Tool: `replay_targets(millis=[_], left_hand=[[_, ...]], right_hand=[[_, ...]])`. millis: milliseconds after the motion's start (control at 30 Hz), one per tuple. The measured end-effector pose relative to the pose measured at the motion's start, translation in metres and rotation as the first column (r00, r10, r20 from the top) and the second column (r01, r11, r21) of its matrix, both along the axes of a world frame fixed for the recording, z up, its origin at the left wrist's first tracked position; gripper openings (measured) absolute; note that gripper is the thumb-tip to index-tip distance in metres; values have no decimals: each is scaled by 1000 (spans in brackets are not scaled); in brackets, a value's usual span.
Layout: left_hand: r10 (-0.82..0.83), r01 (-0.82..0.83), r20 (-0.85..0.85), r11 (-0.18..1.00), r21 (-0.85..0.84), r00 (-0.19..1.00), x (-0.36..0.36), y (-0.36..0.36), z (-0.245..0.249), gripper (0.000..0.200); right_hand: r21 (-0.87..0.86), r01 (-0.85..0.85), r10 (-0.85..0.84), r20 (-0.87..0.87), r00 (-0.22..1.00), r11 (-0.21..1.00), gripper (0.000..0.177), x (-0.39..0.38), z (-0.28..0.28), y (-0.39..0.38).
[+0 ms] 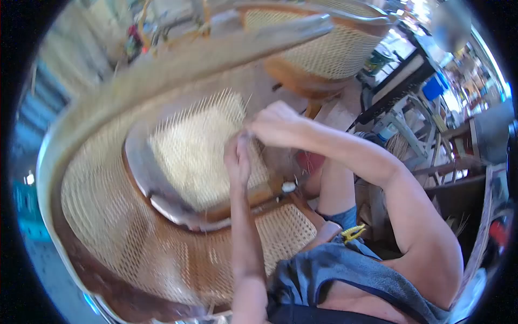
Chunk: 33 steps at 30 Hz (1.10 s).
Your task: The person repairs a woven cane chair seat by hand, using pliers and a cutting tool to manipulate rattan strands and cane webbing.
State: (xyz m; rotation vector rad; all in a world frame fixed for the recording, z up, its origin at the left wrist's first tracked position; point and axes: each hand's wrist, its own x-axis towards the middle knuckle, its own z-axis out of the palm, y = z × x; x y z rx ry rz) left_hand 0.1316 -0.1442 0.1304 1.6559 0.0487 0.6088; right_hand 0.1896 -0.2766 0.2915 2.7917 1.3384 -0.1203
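Note:
My left hand [237, 158] is closed, raised over the right side of a pale woven cane panel [191, 151]. My right hand [278, 124] meets it from the right, its fingers also closed. The fingertips of both hands come together by the panel's edge. What they pinch is too small and blurred to make out. Loose strand ends stick up along the panel's far edge. The panel lies within a dark curved wooden seat frame [162, 208] of a chair.
Around the seat curves a wooden chair rail [205, 48] with woven cane [102, 200] below it. Behind stands another cane-backed chair [334, 51]. A yellow clip [353, 233] is by my lap. At right are a blue container [435, 86] and a wooden stand [407, 119].

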Motion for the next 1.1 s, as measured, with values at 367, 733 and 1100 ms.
replay_targets(millis=[367,733,1100], left_hand=[[288,-312,-207,945,-93,935,-39,66,-56,18],[412,-426,-335,904,32,847,-33,58,-78,18],[390,-321,-331,915,246,859,-32,64,-74,24]], right_hand=[[-117,176,-210,-438,874,977,26,18,-120,35],[-102,74,-90,-156,984,992,18,-8,-129,81],[-140,47,-61,-98,993,989,19,-12,-123,89]])
